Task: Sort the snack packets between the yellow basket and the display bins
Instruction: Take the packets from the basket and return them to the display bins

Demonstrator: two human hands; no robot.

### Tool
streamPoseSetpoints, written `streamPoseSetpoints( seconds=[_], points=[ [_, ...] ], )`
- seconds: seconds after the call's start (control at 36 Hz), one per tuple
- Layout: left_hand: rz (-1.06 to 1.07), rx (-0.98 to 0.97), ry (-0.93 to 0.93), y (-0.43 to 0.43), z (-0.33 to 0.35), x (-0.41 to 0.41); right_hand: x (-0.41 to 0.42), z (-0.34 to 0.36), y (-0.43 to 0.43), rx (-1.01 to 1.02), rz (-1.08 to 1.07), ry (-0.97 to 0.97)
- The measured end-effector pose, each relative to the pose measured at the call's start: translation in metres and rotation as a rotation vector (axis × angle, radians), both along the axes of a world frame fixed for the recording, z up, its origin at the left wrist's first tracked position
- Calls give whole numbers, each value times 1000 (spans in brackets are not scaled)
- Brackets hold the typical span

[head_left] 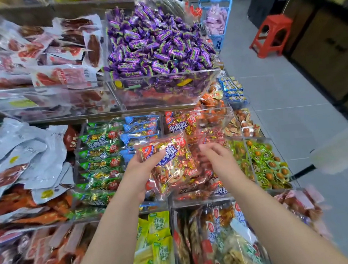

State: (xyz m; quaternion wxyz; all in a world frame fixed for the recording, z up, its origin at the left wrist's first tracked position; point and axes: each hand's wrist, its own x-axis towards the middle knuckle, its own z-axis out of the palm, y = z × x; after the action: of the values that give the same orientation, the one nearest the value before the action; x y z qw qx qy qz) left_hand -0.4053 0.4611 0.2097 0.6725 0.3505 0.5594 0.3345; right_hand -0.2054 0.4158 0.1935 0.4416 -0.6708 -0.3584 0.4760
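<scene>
Your left hand (143,171) grips 1 red crinkly plastic beef-cube packet (171,165) above the clear acrylic bin (203,200) of matching packets, not yet dropped in. Your right hand (216,157) is beside it, fingers loose and empty. No yellow basket in view.

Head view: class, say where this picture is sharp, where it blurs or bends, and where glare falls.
Head view: sharpest at centre, on the red packet in the left hand; its edges smear, as at the white object on the right; the wide-angle bend tilts the red stool; glare hazes the clear bin front.
</scene>
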Motion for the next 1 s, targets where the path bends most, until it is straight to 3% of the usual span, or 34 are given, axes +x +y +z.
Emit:
streamPoseSetpoints(
  seconds=[0.06, 0.17, 0.25, 0.39, 0.56, 0.64, 0.78, 1.0],
  points=[
    [-5, 9, 25, -1, -2, 1, -5, 5, -1, -96, 151, 133],
    [-50, 57, 100, -1, -4, 6, -9, 1, 0, -150, 247, 14],
    [-14, 77, 152, 0, -4, 4, 1, -7, -4, -188, 323, 108],
    [85, 42, 189, 22, 0, -28, 34, -19, -10, -178, 234, 85],
    [86, 299, 667, 48, -2, -52, 38, -29, 12, -128, 114, -41],
    [129, 369, 776, 56, -2, -52, 32, -34, 37, -76, 65, -139],
    [73, 290, 740, 58, -9, -45, 29, -47, 67, -12, 118, -262],
    [104, 261, 704, 55, -19, -44, 31, -59, 79, 59, 133, -264]
  ],
)
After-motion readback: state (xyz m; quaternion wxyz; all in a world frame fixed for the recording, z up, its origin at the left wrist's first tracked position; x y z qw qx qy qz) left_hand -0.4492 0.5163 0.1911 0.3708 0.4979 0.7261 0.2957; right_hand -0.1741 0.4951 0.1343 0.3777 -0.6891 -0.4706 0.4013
